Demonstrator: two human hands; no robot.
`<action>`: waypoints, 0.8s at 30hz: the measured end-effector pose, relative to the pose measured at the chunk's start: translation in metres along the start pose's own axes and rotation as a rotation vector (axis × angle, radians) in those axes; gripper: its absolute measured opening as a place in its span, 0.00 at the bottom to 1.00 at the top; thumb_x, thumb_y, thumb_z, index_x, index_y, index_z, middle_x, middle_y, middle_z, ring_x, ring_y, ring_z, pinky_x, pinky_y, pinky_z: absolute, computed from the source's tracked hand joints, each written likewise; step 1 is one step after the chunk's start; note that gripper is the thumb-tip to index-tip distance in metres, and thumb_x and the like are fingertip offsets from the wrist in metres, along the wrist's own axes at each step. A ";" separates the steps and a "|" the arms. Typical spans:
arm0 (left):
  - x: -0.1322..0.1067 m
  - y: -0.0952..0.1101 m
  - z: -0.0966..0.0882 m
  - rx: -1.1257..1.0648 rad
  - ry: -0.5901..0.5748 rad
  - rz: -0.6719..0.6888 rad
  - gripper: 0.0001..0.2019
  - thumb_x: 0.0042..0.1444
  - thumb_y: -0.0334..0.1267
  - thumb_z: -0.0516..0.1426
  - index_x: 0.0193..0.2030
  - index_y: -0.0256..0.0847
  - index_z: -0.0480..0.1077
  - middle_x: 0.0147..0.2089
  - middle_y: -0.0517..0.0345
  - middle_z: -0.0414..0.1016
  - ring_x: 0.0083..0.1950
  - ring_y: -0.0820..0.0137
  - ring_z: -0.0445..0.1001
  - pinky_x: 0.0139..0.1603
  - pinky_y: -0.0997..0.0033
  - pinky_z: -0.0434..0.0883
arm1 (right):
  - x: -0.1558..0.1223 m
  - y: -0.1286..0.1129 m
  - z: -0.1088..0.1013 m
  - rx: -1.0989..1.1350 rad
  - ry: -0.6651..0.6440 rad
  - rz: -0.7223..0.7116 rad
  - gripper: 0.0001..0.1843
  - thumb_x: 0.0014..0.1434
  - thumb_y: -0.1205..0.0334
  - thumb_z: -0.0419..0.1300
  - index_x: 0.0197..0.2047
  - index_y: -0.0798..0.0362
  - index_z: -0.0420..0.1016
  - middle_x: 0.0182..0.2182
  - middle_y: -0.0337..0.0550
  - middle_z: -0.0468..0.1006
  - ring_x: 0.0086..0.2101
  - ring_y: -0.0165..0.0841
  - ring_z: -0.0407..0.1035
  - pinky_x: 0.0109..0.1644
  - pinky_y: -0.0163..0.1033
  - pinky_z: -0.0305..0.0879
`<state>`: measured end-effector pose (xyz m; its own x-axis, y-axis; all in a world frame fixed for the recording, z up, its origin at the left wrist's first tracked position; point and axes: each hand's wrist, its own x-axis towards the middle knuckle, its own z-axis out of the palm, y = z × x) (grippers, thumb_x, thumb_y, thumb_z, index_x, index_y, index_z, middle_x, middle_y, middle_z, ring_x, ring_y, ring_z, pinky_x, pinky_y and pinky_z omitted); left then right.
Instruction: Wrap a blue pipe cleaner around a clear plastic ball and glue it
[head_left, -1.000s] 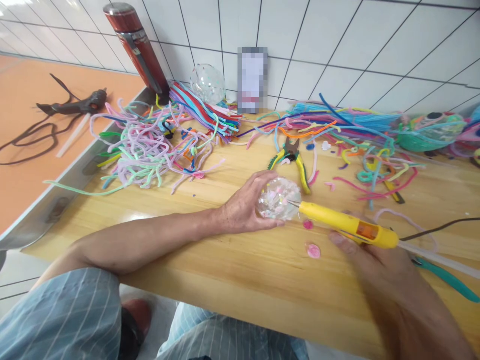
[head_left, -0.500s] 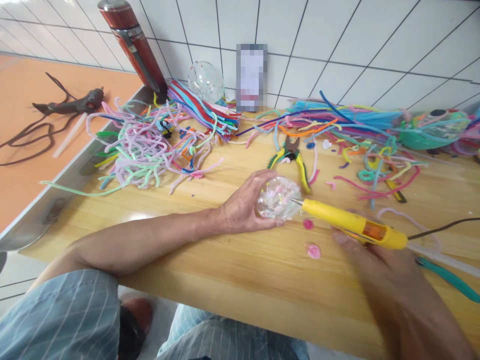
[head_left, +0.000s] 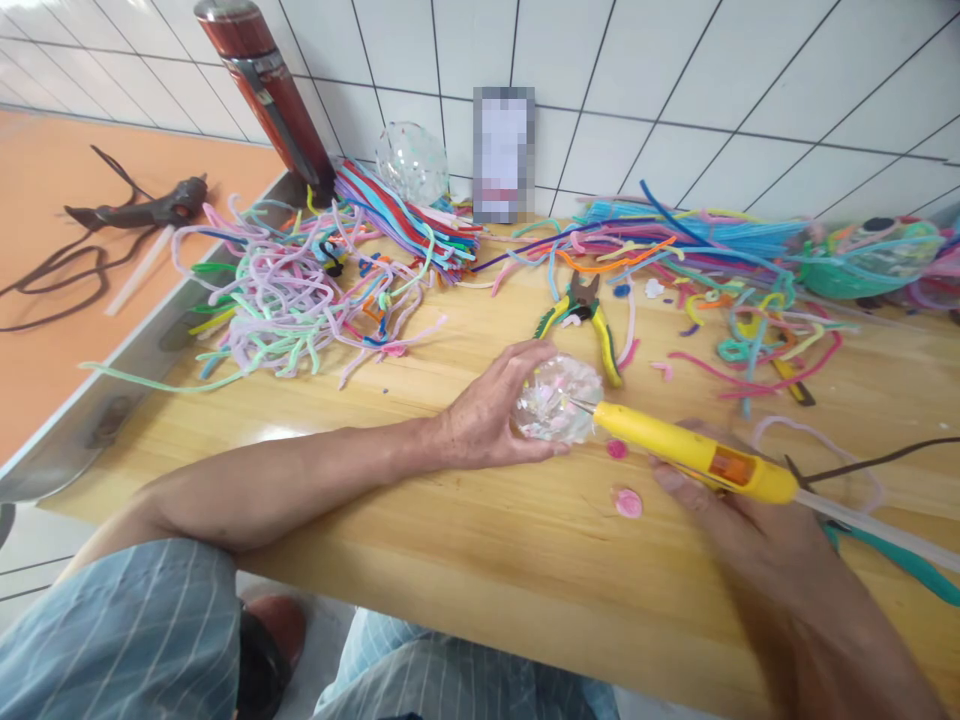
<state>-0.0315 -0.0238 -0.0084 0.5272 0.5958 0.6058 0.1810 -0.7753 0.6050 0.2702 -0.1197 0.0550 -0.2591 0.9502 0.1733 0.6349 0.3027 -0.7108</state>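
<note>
Head view. Table [head_left: 420,540], wooden: front edge slanting above the lap [head_left: 465,670]; rear side at the tiled wall [head_left: 667,60]; left side bounded by a metal rail [head_left: 142,370]. Room for moving: one wide strip of wood between front edge and left forearm [head_left: 300,485]; one narrower, between that forearm and the pipe-cleaner heap [head_left: 277,290]. Closer quarters: pliers [head_left: 609,345] just behind the ball [head_left: 551,382], pink disc [head_left: 628,502] nearer the front.

Left hand [head_left: 495,405]: grasping the ball, mid-table, thumb and fingers around its left side. Right hand [head_left: 750,525]: grasping the glue gun [head_left: 675,443], nozzle at the ball; contact cannot be told.

Containers: ball, clear, pink and white bits showing, inside or on the wall uncertain. Rear ball [head_left: 411,165], clear, speckled. Flask [head_left: 262,95], capped, contents hidden.
</note>
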 end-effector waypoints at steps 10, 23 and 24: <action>-0.001 -0.001 0.001 -0.002 0.006 -0.013 0.51 0.56 0.56 0.72 0.78 0.47 0.49 0.72 0.35 0.67 0.75 0.44 0.68 0.75 0.35 0.70 | 0.004 -0.005 0.000 -0.071 0.031 -0.032 0.04 0.68 0.53 0.63 0.46 0.36 0.75 0.33 0.35 0.81 0.30 0.41 0.77 0.32 0.46 0.74; -0.001 0.000 0.000 0.004 -0.002 -0.025 0.52 0.55 0.56 0.72 0.79 0.46 0.50 0.72 0.34 0.66 0.76 0.44 0.68 0.75 0.35 0.70 | 0.001 -0.004 -0.004 -0.052 0.011 0.027 0.02 0.67 0.52 0.63 0.41 0.38 0.76 0.28 0.35 0.78 0.31 0.43 0.77 0.31 0.45 0.70; -0.001 0.000 0.000 -0.002 0.004 -0.020 0.52 0.55 0.56 0.72 0.78 0.46 0.50 0.72 0.34 0.66 0.76 0.44 0.68 0.75 0.35 0.70 | 0.002 -0.003 -0.004 -0.055 0.004 0.018 0.02 0.67 0.52 0.64 0.41 0.38 0.76 0.28 0.35 0.78 0.31 0.43 0.77 0.31 0.45 0.71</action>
<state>-0.0322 -0.0241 -0.0094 0.5205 0.6119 0.5955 0.1900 -0.7629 0.6179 0.2708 -0.1188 0.0603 -0.2446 0.9557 0.1636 0.6782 0.2892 -0.6756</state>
